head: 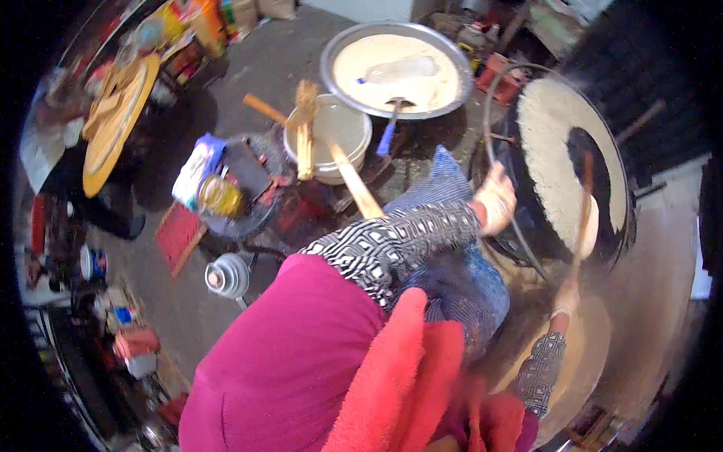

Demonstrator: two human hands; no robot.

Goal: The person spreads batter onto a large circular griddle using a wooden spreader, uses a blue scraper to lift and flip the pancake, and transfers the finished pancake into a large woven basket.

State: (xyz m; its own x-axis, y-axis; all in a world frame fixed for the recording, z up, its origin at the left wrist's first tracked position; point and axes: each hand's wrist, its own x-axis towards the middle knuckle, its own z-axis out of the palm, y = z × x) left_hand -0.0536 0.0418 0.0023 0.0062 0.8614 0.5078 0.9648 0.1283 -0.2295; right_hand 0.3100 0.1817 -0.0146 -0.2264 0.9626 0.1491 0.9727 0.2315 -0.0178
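Note:
My left hand [497, 200], in what looks like a pale glove, is closed on a thin metal hoop [490, 113] at the near side of a large round black griddle [511, 181]. On the griddle lies a wide layer of cream batter [539, 147], with dark bare surface showing through a curved gap. My right hand [566, 296] grips a long wooden spreader [580, 237], blurred, that reaches across the batter. A pale rounded shape beside the stick is too blurred to tell apart. Below my right forearm is a broad round tan surface [593, 327].
A metal basin [326, 70] of batter holds a plastic bottle [404, 70] and a blue-handled ladle [387, 138]. Beside it stands a water bucket [364, 141] with a brush [305, 130] and sticks. A jar of yellow liquid [220, 196] and a round wooden board [121, 124] are further left.

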